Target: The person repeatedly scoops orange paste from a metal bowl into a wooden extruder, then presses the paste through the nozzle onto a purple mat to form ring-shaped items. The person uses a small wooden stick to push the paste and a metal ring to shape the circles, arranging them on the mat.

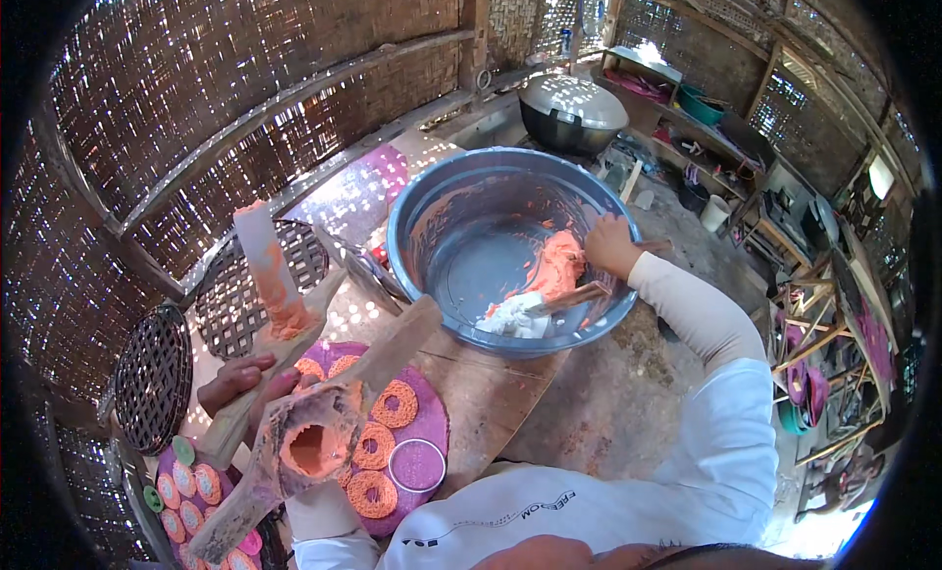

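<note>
My left hand (239, 379) grips the wooden handle of a plunger (268, 276), whose pale cylinder points up and is smeared with orange dough. Nearer to me, by the left forearm, is the two-handled wooden press body (360, 408); orange dough lines its round hole. My right hand (612, 245) is curled inside the right rim of a blue-grey plastic basin (471, 165), beside a lump of orange dough (559, 265). A wooden stick (653, 245) juts out past that fist; its other end is hidden. A wooden paddle (578, 298) leans by white dough (515, 316) in the basin.
Orange dough rings (395, 404) and a metal hoop (417, 465) lie on a purple round mat (427, 423). Black woven trays (151, 379) stand left. Pink-and-white pieces (190, 515) sit lower left. A lidded pot (574, 114) is behind the basin, shelves (706, 143) to the right.
</note>
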Available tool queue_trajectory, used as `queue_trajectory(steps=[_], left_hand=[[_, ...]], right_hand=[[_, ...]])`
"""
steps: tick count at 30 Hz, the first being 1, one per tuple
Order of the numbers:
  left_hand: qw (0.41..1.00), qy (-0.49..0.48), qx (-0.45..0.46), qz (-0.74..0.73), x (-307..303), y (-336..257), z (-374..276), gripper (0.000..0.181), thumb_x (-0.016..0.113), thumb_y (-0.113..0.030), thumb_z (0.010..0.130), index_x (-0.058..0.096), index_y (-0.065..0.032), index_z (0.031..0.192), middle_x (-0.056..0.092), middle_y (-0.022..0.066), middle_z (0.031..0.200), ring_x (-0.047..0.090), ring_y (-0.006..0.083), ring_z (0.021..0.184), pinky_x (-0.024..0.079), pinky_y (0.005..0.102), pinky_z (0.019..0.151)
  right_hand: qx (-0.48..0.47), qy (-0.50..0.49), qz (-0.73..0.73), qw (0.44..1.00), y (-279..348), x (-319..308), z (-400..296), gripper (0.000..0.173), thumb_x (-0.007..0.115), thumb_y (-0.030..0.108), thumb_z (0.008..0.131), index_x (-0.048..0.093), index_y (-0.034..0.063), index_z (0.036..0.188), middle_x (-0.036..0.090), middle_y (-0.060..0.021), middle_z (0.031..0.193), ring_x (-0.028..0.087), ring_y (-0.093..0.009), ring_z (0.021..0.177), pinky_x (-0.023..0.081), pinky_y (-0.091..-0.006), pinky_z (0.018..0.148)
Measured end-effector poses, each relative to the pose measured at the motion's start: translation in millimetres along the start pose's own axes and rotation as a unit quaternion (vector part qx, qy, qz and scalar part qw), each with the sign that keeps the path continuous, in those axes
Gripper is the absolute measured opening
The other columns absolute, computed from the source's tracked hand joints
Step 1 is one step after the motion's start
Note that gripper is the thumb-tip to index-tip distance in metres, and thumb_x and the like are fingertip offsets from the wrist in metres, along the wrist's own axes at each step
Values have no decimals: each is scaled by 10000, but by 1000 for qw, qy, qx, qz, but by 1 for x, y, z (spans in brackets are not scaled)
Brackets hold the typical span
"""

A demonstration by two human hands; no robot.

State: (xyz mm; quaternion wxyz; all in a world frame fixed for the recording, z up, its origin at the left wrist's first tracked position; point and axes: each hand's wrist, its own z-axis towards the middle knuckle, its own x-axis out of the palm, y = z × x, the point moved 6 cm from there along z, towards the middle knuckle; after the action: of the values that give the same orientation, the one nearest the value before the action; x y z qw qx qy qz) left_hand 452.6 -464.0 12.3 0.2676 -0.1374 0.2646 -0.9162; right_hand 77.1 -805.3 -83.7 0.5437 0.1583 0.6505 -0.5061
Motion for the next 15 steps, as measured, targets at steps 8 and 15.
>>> queue_trajectory(steps=[8, 15], left_hand=[[935, 78, 198, 283, 33, 8, 20, 398, 676, -203, 736, 528, -37, 1066, 477, 118, 1076, 519, 236, 996, 482, 347, 823], [976, 26, 89, 198, 42, 44, 30, 291, 690, -229, 717, 613, -94, 963, 421, 71, 1004, 496, 209, 951, 459, 329, 804]], right_hand=[[58, 126, 156, 978, -2, -15, -5, 377, 559, 388, 775, 654, 23, 788, 633, -178, 767, 628, -329, 713, 480, -440, 599], [90, 133, 213, 964, -14, -13, -17, 331, 561, 374, 768, 657, 63, 833, 638, -161, 787, 626, -337, 739, 484, -435, 618]])
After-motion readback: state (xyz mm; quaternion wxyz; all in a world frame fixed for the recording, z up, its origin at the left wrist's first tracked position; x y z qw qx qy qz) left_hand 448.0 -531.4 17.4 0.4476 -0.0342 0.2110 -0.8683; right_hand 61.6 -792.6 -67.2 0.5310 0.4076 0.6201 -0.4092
